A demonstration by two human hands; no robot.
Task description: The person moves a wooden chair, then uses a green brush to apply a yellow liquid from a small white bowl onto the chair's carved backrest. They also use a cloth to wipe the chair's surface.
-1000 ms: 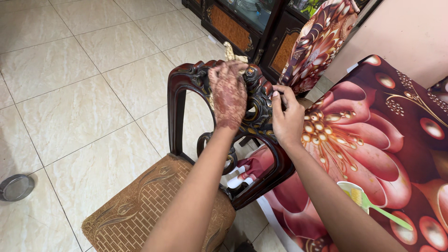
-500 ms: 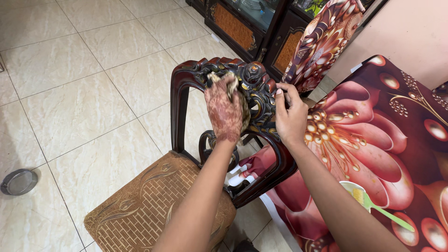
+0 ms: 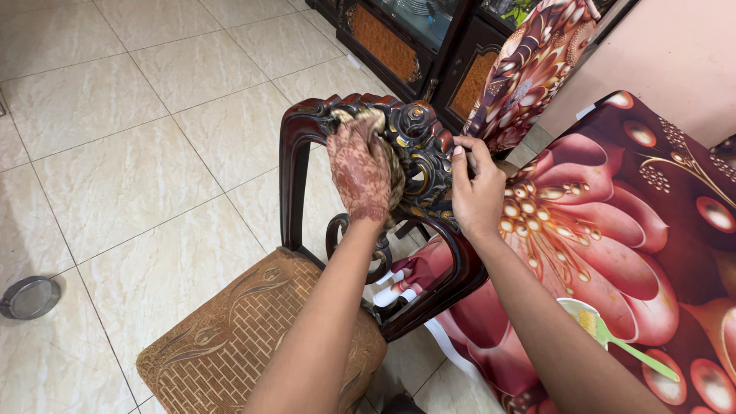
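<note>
The dark carved wooden chair stands on the pale tiled floor, its back pushed against a surface draped in a red floral tablecloth, and the work in hand reads as wiping the carving on the top rail of the chair back, with the upper left part of the crest being rubbed now. The woven brown seat cushion lies below the forearms, untouched. The left hand, patterned with henna, presses a small tan cloth against the scrollwork; its fingers are curled and closed together over the cloth, so that only the cloth's edges show at the fingertips and along the right side of the palm. The right hand steadies the chair at the right of the crest, its fingers bent and wrapped on the carved rail, thumb on the near side, holding nothing else. In my judgement the next stroke calls for firm pressure into the recesses while the right hand keeps the chair from shifting. A green plastic spoon lies on the tablecloth, and a round metal strainer sits on the floor, well apart.
</note>
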